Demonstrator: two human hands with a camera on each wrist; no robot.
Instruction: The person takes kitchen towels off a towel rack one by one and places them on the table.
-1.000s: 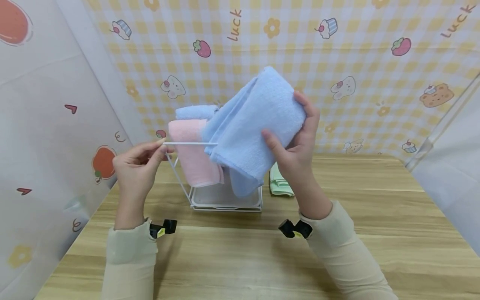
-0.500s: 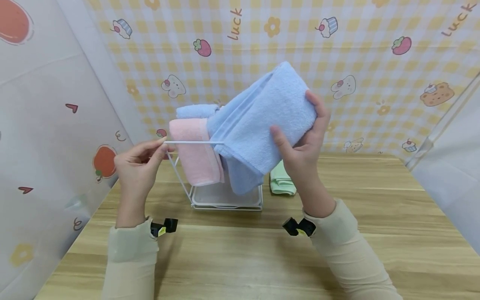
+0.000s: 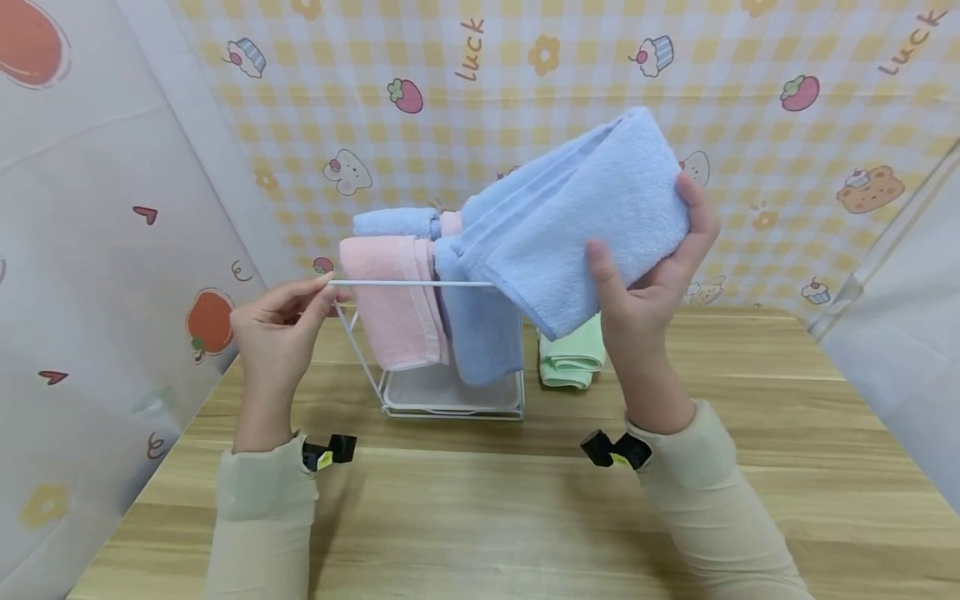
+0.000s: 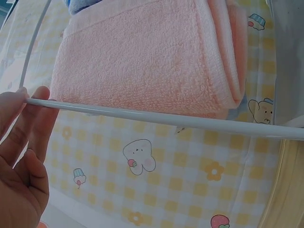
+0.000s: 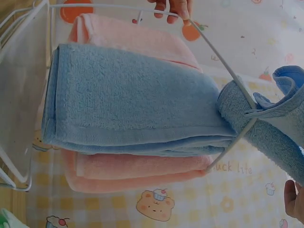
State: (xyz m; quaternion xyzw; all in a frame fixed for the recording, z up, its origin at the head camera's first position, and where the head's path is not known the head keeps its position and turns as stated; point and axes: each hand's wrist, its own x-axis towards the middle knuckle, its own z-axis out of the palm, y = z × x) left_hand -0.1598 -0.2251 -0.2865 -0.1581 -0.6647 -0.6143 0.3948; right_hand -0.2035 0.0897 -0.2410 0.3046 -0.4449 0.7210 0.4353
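My left hand (image 3: 279, 329) pinches the left corner of the white wire rack (image 3: 408, 283); the left wrist view shows thumb and fingers at the bar's bend. With my right hand (image 3: 654, 292) I grip a folded light blue towel (image 3: 600, 221), tilted up and held over the rack's right end, thumb on its near face. Below it a blue towel (image 3: 486, 337) hangs from the rack, beside a pink towel (image 3: 390, 304). In the right wrist view, the held towel (image 5: 266, 135) lies across the bar, overlapping the end of the hanging blue towel (image 5: 128, 95).
Behind the front row, another blue towel (image 3: 393, 222) and a sliver of pink towel (image 3: 450, 222) show. A white tray (image 3: 450, 398) forms the rack's base. Folded green towels (image 3: 573, 358) lie on the wooden table (image 3: 480, 508), right of the rack. Patterned cloth (image 3: 525, 75) hangs behind.
My right hand has moved right and slightly up with the blue towel, uncovering more of the hanging blue towel and the green towels. My left hand keeps its pinch on the rack corner.
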